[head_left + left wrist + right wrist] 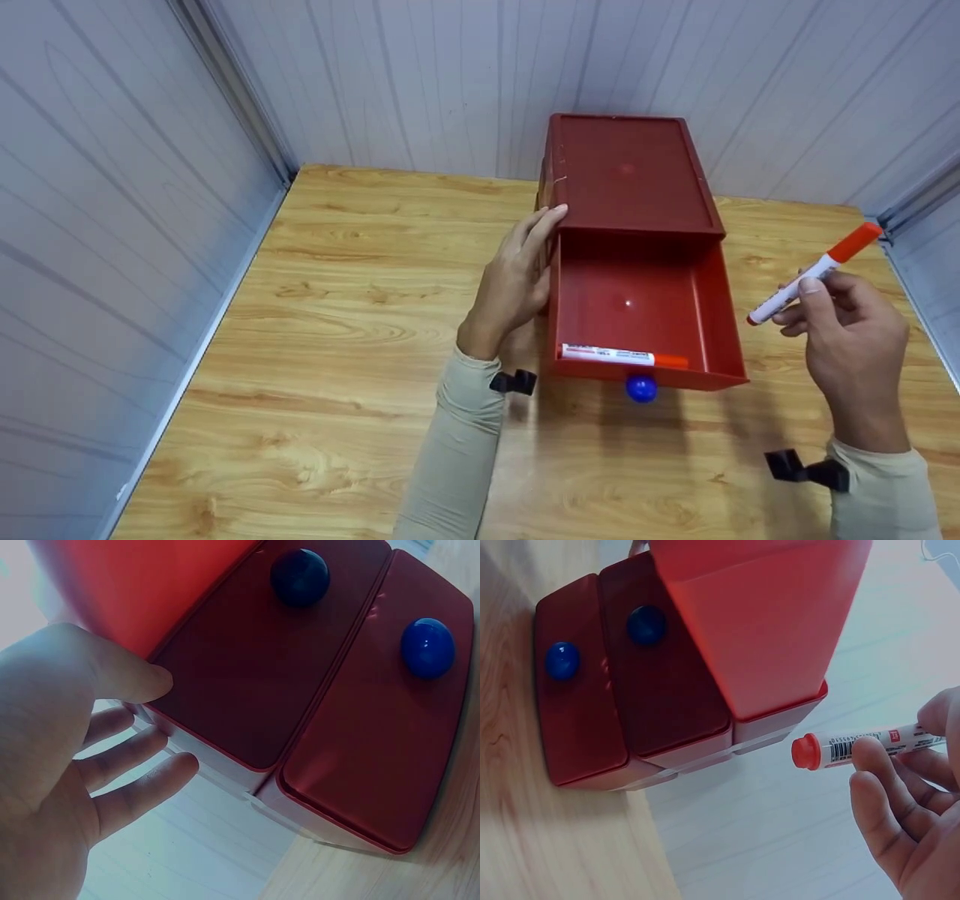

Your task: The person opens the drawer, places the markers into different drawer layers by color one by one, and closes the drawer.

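Note:
A dark red drawer unit [626,176] stands on the table with its top drawer [634,296] pulled out. Inside, along the front wall, lies a white marker [607,355] with an orange-red cap. My left hand [514,277] is at the unit's left side, fingers fairly straight, index fingertip by the upper edge. In the left wrist view its thumb [139,681] touches the front corner below the drawer. To the right of the drawer, my right hand [855,330] pinches a second white marker [795,289], held tilted in the air, orange-red cap upward.
The pulled-out drawer has a blue round knob [641,389]. Two closed drawers sit below it, with blue knobs [427,649] of their own. A wood-grain tabletop [337,337] spreads around the unit. Pale panel walls [450,82] stand behind and at both sides.

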Demonstrator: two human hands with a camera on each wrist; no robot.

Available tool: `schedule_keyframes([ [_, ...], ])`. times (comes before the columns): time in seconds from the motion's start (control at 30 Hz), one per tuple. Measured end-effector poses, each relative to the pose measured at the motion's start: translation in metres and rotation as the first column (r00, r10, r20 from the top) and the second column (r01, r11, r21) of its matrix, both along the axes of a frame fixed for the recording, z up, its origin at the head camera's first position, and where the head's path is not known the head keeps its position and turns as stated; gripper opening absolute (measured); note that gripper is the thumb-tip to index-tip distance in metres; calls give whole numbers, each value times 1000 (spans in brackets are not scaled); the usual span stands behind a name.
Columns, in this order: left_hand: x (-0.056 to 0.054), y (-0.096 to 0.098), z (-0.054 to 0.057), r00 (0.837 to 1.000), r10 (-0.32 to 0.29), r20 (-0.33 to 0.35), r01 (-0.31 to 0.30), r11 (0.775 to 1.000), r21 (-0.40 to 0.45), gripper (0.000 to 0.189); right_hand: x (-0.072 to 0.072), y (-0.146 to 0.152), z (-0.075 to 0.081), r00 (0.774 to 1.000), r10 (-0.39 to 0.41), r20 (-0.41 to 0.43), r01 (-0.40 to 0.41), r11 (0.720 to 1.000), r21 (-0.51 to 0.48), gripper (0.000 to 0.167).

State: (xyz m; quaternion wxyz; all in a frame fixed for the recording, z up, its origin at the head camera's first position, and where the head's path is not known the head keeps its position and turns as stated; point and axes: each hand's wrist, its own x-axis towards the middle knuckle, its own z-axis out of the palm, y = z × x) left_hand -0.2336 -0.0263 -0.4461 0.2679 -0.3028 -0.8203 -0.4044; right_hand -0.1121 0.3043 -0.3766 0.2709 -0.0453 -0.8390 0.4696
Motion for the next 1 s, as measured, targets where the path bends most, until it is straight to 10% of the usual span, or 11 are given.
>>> schedule_keyframes([
  [1.0,-2,-2,2,1000,10,-12,-10,1000,10,71,-2,-34,32,976,117,-183,-124,992,-25,25],
])
